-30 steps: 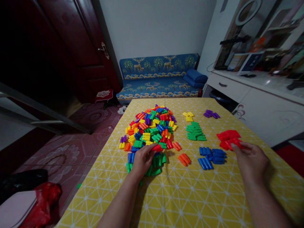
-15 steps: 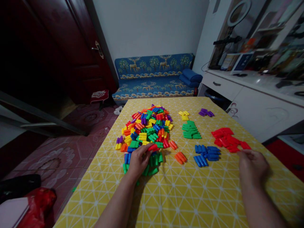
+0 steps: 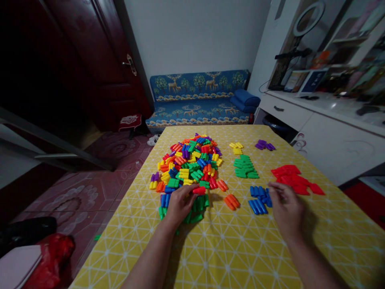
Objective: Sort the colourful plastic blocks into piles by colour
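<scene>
My left hand (image 3: 181,202) pinches a red plastic building block (image 3: 199,190), shaped like joined bullets, at the near edge of a mixed heap of coloured blocks (image 3: 190,165). More green blocks (image 3: 198,204) lie beside and under that hand. My right hand (image 3: 287,206) is over the right side of the blue blocks (image 3: 258,205), hiding some of them. Its fingers are loosely bent and nothing shows in them. Behind it lies a group of red blocks (image 3: 290,176).
Separate groups of green (image 3: 245,166), yellow (image 3: 236,147), purple (image 3: 264,145) and orange blocks (image 3: 231,201) lie on the yellow tablecloth (image 3: 207,245). Beyond the table stands a blue patterned sofa (image 3: 195,105); a white cabinet (image 3: 339,136) is at the right.
My right hand has left the red group and moved left to the blue blocks. A red block it was touching lies at that group's right end. My left hand still holds its red block.
</scene>
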A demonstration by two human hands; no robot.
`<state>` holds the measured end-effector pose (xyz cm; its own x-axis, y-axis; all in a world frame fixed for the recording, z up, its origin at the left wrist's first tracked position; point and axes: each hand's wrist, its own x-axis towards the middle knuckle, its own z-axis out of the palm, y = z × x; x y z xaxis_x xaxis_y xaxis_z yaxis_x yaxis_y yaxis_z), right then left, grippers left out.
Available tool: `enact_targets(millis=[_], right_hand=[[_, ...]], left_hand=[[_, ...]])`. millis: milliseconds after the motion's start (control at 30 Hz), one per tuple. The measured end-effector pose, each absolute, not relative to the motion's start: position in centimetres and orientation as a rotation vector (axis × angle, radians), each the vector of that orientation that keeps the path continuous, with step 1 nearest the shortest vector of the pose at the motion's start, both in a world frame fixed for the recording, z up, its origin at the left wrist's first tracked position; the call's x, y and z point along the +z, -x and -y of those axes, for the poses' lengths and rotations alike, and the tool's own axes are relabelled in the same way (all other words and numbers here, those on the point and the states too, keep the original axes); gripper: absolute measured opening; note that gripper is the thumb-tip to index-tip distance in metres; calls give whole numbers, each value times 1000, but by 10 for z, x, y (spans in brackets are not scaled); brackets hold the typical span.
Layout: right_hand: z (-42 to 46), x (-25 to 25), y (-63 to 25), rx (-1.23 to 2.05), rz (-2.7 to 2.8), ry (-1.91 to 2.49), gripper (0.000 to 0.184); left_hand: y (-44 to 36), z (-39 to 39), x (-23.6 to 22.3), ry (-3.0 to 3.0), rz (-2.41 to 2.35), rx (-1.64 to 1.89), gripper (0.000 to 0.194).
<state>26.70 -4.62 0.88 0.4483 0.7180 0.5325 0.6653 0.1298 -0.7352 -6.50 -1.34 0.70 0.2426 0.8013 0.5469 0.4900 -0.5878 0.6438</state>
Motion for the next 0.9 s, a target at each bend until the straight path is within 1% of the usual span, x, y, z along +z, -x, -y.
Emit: enact_targets(millis=[100, 200, 267, 367, 467, 567, 667, 800, 900], right_hand=[[56, 23, -201, 387, 1515, 1362, 23], [65, 27, -151, 601, 1719, 1297, 38], [67, 23, -131, 619, 1780, 1284, 44], [67, 15, -119, 560, 1775, 1306, 34], [66, 14, -124, 548, 1770, 1304, 27], [62, 20, -154, 508, 1733, 1306, 22], [54, 23, -216, 317, 1562, 1425, 24], [50, 11, -322, -87, 1294, 1769, 36], [58, -6, -374, -192, 1375, 2005, 37]], left_hand=[[64, 17, 11, -2213, -1071, 1266, 24], [63, 21, 16, -2241, -991, 1228, 26], [61, 23, 18, -2244, -950, 1210, 21], [58, 26, 19, -2230, -893, 1200, 13], [57, 27, 17, -2242, -870, 1188, 13], [57, 25, 13, -2282, -885, 1169, 13], [60, 23, 12, -2296, -926, 1185, 11], [61, 20, 13, -2306, -965, 1212, 11], [61, 19, 13, -2312, -967, 1205, 11]])
